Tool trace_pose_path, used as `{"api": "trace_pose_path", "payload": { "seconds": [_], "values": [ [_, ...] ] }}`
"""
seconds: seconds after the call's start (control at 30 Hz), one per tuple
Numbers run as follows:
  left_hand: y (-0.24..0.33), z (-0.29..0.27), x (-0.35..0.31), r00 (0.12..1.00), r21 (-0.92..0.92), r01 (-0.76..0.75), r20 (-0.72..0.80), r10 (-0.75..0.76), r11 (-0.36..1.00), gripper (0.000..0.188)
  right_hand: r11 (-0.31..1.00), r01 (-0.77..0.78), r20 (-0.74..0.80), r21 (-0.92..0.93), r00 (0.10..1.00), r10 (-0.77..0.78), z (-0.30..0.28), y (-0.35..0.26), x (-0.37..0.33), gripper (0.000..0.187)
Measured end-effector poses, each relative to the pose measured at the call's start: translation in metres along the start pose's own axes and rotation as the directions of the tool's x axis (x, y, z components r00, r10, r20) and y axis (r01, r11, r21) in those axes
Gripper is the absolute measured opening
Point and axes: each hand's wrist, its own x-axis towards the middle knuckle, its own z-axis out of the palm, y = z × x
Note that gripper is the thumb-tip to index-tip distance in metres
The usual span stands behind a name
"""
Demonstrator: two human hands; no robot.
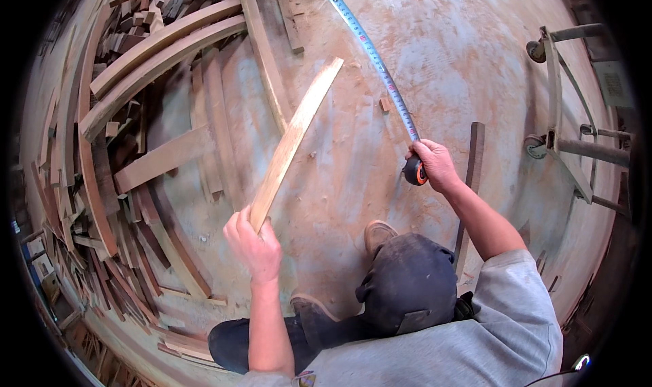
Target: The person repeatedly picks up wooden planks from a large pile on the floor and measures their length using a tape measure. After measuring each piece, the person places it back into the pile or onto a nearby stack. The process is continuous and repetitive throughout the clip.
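My left hand (255,244) is closed round the lower end of a pale wooden strip (295,142). The strip slants up and away to the right, and its far end looks uneven. My right hand (435,164) grips a black and orange tape measure (415,171). From its case the tape blade (380,64) runs out far ahead, bending slightly left towards its tip. Strip and blade are apart from each other. Part of the tape case is hidden by my fingers.
Stacked boards and offcuts (163,159) fill the left side, with curved wooden pieces (173,44) at the far left. A dark wooden bar (473,176) lies right of my right hand. A wheeled metal frame (553,102) stands at the far right. A small wood block (385,104) lies on the dusty floor.
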Motion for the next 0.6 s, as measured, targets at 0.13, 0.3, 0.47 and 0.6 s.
{"api": "trace_pose_path", "payload": {
  "seconds": [0.13, 0.3, 0.47, 0.6],
  "values": [
    [0.003, 0.0, 0.0, 0.999, 0.045, -0.02, -0.026, 0.022, 0.999, 0.044, 0.994, -0.034, 0.023, 0.102, 0.999, 0.032, 0.007, 0.001, 0.001, 0.023],
    [0.006, -0.004, 0.002, 0.997, 0.093, -0.063, -0.046, 0.068, 0.994, 0.044, 0.985, -0.052, 0.025, 0.165, 0.998, 0.049, 0.007, -0.005, 0.004, 0.021],
    [0.009, -0.027, 0.01, 0.99, -0.022, 0.12, -0.077, -0.121, 0.993, 0.039, 0.994, -0.057, 0.014, 0.098, 0.998, 0.056, 0.012, -0.022, 0.008, 0.021],
    [-0.005, -0.098, 0.005, 0.853, -0.544, 0.468, 0.071, -0.518, 0.697, 0.035, 0.999, 0.013, 0.043, 0.049, 0.999, -0.016, 0.02, -0.024, 0.012, 0.021]
  ]
}}
